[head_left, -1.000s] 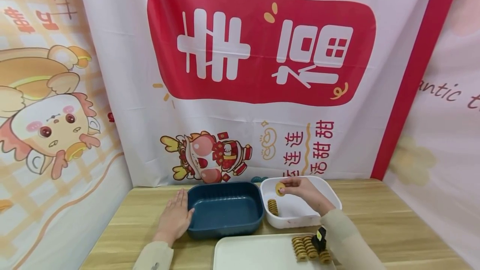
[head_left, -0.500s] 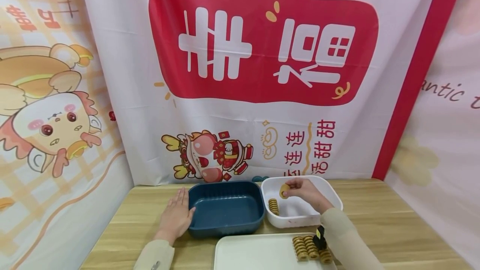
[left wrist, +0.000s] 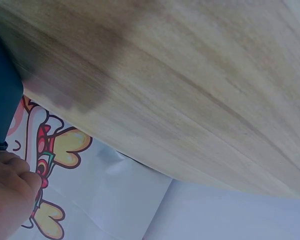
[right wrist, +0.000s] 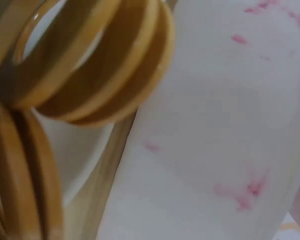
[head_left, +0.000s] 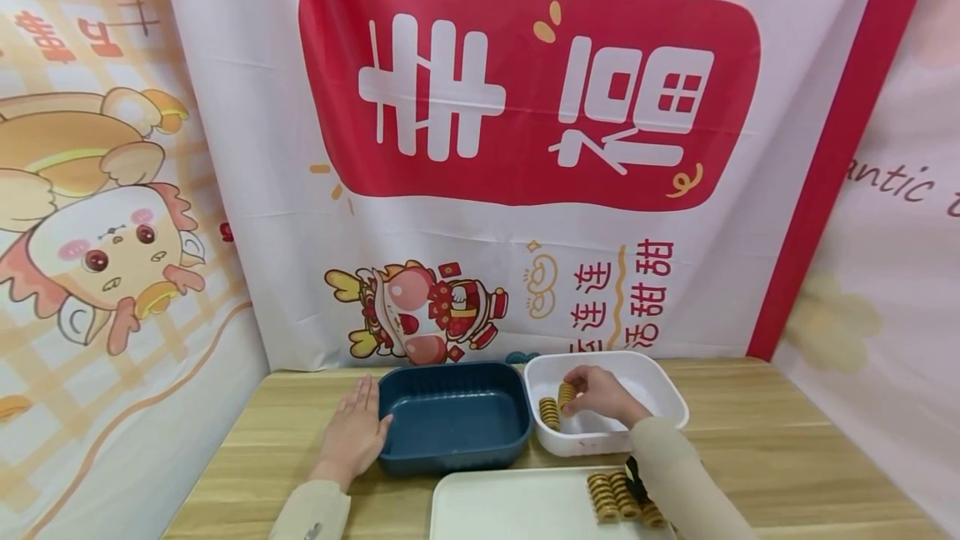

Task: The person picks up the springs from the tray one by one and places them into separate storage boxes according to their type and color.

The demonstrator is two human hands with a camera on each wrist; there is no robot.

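Observation:
My right hand (head_left: pixel 606 396) reaches into a white bin (head_left: pixel 660 415), pinching a short row of round golden cookies (head_left: pixel 567 395) between thumb and fingers. A similar cookie row (head_left: pixel 549 412) stands at the bin's left end, right beside the held one. My left hand (head_left: pixel 352 432) lies with straight fingers along the left wall of a dark blue bin (head_left: pixel 453 463). In the left wrist view, part of that hand (left wrist: pixel 12 192) shows next to the blue bin (left wrist: pixel 2 95). Ring-shaped cookies (right wrist: pixel 140 65) appear close up in the right wrist view, beside the pink-stained white bin wall (right wrist: pixel 205 125).
A cream tray (head_left: pixel 502 507) sits in front of the bins, bearing several cookie rows (head_left: pixel 611 497) at its right end. My right forearm and a black wrist device (head_left: pixel 636 480) pass over that corner. Behind the wooden table (head_left: pixel 795 457) hangs a printed cloth (head_left: pixel 525 223).
My right hand has lowered the cookies into the white bin, beside the row there, and turned them so their ridged side shows. The left hand keeps its place on the blue bin.

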